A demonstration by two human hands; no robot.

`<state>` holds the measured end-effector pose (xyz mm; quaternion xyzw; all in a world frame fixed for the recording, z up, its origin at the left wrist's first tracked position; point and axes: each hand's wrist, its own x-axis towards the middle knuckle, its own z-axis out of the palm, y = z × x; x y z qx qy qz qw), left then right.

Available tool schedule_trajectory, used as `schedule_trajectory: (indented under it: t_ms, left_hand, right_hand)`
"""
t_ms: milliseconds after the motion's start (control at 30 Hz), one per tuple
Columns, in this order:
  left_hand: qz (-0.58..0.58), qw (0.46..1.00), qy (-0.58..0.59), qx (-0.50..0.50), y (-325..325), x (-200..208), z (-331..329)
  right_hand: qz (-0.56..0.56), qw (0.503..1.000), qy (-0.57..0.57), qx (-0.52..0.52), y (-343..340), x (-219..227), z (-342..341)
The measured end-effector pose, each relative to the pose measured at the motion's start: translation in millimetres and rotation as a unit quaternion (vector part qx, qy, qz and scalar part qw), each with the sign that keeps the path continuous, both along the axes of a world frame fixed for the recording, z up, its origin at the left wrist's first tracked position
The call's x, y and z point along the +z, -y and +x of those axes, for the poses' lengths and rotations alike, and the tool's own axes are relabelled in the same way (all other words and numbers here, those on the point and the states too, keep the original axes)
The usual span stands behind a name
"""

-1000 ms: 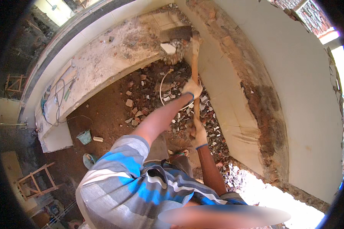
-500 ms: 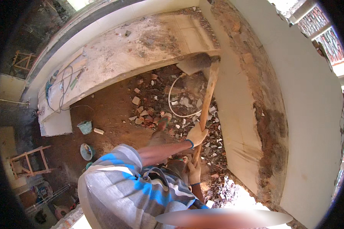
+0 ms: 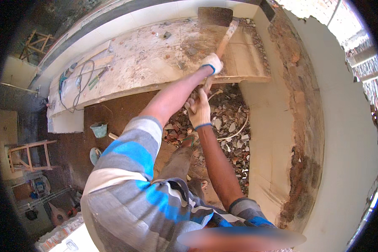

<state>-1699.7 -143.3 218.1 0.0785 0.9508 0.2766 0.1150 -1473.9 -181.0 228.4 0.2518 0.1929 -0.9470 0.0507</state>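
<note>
A hoe with a wide dark blade [image 3: 215, 17] is raised over the tiled slab's far right part. Its wooden handle [image 3: 226, 41] slants down toward me. My left hand [image 3: 214, 63], in a pale work glove with a blue cuff, is closed round the handle's middle. Lower down, my gloved right hand [image 3: 200, 111] is closed near the handle's end, its fingertips dark with dirt. Grit and broken bits lie on the dusty slab [image 3: 155, 63] under the blade. Whether the blade touches anything is hard to tell.
Broken brick and tile rubble [image 3: 233, 126] covers the floor below the slab, with a white hose [image 3: 244, 124] looping through it. A corded power tool [image 3: 65, 75] lies on the slab's left. A bucket [image 3: 98, 129] stands on the floor. A chipped wall [image 3: 277, 138] rises at right.
The hoe has gone up and away from me, from the slab's front edge to above its far part. Both hands have moved forward with it, still gripping the handle.
</note>
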Motion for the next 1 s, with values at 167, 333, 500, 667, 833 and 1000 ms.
schedule_trajectory:
  t_ms: [167, 333, 500, 667, 833, 1000]
  left_hand:
    - [-0.024, 1.0, 0.01, -0.01, 46, -26, -41]
    - [-0.025, 0.995, -0.032, 0.096, 53, -64, 22]
    - [0.03, 0.988, 0.079, 0.128, 37, -48, 127]
    - [0.08, 0.982, 0.096, 0.139, 9, -20, 234]
    - [0.138, 0.977, 0.123, 0.107, -20, -22, 344]
    - [0.206, 0.958, 0.19, 0.06, -39, -32, 438]
  right_hand:
    - [-0.005, 0.999, 0.025, 0.039, 38, 18, -30]
    - [0.054, 0.99, 0.099, 0.088, 34, 20, 36]
    - [0.152, 0.973, 0.115, 0.131, -19, 15, 139]
    - [0.197, 0.964, 0.146, 0.103, -52, 26, 238]
    - [0.19, 0.962, 0.177, 0.078, -78, 26, 344]
    - [0.291, 0.947, 0.127, 0.057, -86, -10, 450]
